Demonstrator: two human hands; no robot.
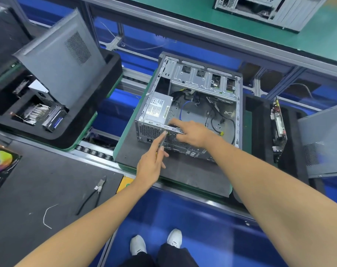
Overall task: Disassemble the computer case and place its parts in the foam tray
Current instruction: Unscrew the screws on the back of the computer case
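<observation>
Setting: a factory line with a blue floor (183, 212), a roller conveyor (94, 151) and a green bench (317, 35) at the back.
Tabletop: dark grey tabletop (38, 189) at lower left, this side of the conveyor.
Pallet: green-edged, dark-topped pallet (183, 170) on the conveyor, carrying the case.
Case: open computer case (192, 105) lying on its side at the middle of the pallet, its inside facing up, loose cables on its floor.
Left tray: black foam tray (67, 132) on the neighbouring pallet to the left, with a grey side panel (62, 60) leaning in it and a heatsink (36, 113) and a drive (54, 120) in its pockets.
Right tray: black foam tray (260, 132) just right of the case, a circuit board (278, 128) standing on edge in it and another panel (323, 143) beyond.
Power supply: grey box (158, 109) in the case's near-left corner.
Right hand: right hand (194, 132) reaches over the case's rear edge, fingers curled onto the metal rail beside the power supply.
Left hand: left hand (152, 162) pinches a thin screwdriver (162, 144), its tip at the rear wall just under the right hand.
Pliers: pliers (92, 195) on the tabletop, a white wire scrap (46, 214) near them.
Box: colourful box (2, 164) at the far left edge.
</observation>
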